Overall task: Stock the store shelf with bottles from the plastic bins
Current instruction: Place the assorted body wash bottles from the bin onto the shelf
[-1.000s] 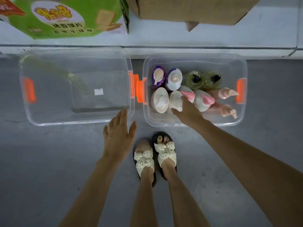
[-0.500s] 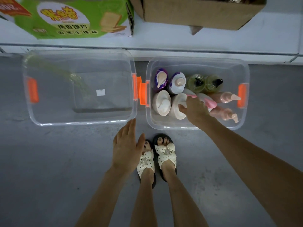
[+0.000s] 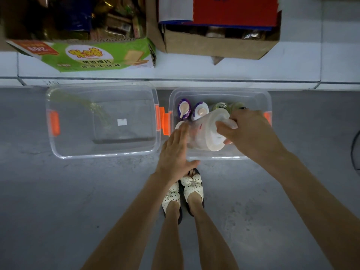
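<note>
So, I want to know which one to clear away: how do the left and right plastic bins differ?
The left bin holds no bottles, just a white sticker on its bottom; the right bin holds several upright bottles. No hand is at the left bin; over the right bin the right hand grips a white bottle, left hand flat against it. Both are clear, with orange handles, side by side on the floor.

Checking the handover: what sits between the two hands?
The white bottle, tilted above the right bin: the right hand grips its cap end; the left hand, fingers straight, reaches its other end. Seen in the head view.
</note>
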The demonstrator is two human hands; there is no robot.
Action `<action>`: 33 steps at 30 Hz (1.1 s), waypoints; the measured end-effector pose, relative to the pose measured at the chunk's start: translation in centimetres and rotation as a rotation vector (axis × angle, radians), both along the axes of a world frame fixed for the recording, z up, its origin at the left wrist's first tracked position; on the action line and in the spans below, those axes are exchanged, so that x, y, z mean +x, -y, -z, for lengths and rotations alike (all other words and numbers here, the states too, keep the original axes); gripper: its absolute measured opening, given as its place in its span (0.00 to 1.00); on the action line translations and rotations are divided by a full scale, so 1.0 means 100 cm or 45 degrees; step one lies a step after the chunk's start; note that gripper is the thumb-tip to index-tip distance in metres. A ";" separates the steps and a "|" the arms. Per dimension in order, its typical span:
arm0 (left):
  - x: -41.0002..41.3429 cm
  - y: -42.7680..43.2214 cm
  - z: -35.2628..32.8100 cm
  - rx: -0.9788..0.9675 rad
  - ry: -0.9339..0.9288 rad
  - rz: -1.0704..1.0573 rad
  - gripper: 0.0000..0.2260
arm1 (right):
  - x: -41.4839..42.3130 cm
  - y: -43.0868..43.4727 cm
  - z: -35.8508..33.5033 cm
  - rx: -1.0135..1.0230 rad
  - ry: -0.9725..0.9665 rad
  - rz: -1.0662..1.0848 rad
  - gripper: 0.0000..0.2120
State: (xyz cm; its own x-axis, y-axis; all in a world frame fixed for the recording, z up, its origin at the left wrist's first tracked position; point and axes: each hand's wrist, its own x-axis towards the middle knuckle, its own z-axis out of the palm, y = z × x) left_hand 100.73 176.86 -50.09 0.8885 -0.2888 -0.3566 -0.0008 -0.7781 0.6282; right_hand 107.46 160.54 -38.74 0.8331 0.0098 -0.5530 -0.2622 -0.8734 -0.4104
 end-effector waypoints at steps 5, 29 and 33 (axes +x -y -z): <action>0.032 -0.011 -0.020 -0.179 0.219 -0.159 0.40 | 0.009 -0.008 -0.027 0.193 -0.074 0.140 0.17; 0.005 -0.092 -0.027 -1.302 -0.619 -1.352 0.10 | 0.005 -0.020 0.132 0.161 -0.477 -0.034 0.14; 0.006 -0.103 -0.016 -1.455 -0.669 -1.422 0.22 | -0.008 -0.005 0.168 -0.024 -0.303 -0.473 0.29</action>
